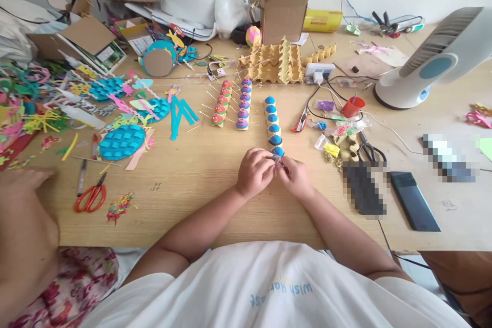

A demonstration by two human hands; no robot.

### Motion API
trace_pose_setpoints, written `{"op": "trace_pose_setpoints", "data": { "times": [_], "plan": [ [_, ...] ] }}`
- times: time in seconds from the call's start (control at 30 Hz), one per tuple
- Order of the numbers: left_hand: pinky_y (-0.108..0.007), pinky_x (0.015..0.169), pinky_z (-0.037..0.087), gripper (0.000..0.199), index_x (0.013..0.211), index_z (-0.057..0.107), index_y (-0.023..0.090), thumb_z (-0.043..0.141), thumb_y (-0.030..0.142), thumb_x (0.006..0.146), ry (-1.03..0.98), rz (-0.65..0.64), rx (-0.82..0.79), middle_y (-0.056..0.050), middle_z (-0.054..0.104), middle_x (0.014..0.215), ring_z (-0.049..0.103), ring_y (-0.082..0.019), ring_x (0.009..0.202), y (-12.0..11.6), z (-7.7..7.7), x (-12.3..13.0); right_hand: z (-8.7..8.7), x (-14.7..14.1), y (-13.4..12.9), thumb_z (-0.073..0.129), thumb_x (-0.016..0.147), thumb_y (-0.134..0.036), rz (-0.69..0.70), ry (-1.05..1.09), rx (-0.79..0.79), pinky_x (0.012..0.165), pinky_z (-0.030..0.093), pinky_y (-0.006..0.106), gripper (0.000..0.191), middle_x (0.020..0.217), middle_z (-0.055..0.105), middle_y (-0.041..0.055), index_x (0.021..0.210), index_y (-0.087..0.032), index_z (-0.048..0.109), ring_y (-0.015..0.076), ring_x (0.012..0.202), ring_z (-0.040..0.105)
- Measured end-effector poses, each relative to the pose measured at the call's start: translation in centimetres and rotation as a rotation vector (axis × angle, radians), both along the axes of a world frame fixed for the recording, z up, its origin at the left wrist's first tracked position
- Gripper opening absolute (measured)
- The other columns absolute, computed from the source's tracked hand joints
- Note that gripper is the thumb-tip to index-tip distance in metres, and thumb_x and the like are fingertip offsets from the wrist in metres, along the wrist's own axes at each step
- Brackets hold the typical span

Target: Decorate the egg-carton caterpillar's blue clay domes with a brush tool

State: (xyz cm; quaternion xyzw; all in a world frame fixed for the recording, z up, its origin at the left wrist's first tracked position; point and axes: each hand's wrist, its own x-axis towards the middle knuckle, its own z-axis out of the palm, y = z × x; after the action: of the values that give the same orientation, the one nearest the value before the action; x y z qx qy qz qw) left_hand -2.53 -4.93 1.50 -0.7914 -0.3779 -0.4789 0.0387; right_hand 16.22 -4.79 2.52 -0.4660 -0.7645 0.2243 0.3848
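Note:
Both hands meet at the near end of an egg-carton strip with blue domes [273,128]. My left hand [255,171] is closed, its thumb and fingers pinched together at a small greyish piece [275,158]. Against the same spot, the fingertips of my right hand [295,177] are also pinched; the fingers hide most of what they hold. To the left stand two finished-looking strips: one with purple domes [243,104] and one with red and green domes [222,104], thin sticks poking out from their sides.
Egg cartons [271,64] lie behind the strips. On the right are a utility knife [301,119], red cup [352,106], black-handled scissors [371,152], phone [414,201] and white fan [426,61]. Red-handled scissors [90,197] and blue woven pieces [122,142] lie left, near another person's arm [25,225].

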Motion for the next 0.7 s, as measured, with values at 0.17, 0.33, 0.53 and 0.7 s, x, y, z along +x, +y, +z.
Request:
{"op": "trace_pose_setpoints", "data": {
  "times": [0.17,0.33,0.53,0.7],
  "plan": [
    [-0.053,0.115,0.054,0.006,0.099,0.072,0.026,0.069,0.024,0.094,0.024,0.044,-0.166,-0.011,0.077,0.123,0.064,-0.031,0.125,-0.6,-0.2,0.0,-0.2,0.0,-0.1,0.055,0.097,-0.020,0.028,-0.091,0.128,0.058,0.033,0.030,0.023,0.060,0.054,-0.0018,0.075,-0.026,0.049,0.0157,0.056,0.047],
    [-0.059,0.127,0.042,0.007,0.096,0.073,0.025,0.068,0.024,0.091,0.070,0.043,-0.290,-0.011,0.074,0.139,0.054,-0.038,0.147,-1.4,-0.3,-0.1,-0.5,0.0,-0.3,0.054,0.100,-0.021,0.055,-0.119,0.180,0.061,0.037,0.030,0.025,0.062,0.063,0.0003,0.075,-0.026,0.054,0.0168,0.058,0.054],
    [-0.062,0.130,0.037,0.011,0.079,0.063,0.024,0.070,0.019,0.086,-0.006,0.034,-0.296,-0.009,0.075,0.138,0.053,-0.039,0.149,-0.6,-0.2,-0.6,-0.4,0.2,-0.2,0.058,0.098,-0.023,-0.015,-0.219,0.231,0.060,0.036,0.030,0.029,0.059,0.062,0.0008,0.069,-0.026,0.052,0.0164,0.057,0.054],
    [-0.064,0.126,0.040,0.014,0.078,0.060,0.024,0.068,0.016,0.085,-0.068,0.094,-0.202,-0.010,0.074,0.136,0.053,-0.038,0.145,-0.1,0.1,-1.1,-0.1,0.3,-0.2,0.057,0.094,-0.017,-0.047,-0.211,0.297,0.059,0.033,0.032,0.027,0.057,0.060,-0.0002,0.069,-0.026,0.051,0.0160,0.054,0.051]
  ]
}}
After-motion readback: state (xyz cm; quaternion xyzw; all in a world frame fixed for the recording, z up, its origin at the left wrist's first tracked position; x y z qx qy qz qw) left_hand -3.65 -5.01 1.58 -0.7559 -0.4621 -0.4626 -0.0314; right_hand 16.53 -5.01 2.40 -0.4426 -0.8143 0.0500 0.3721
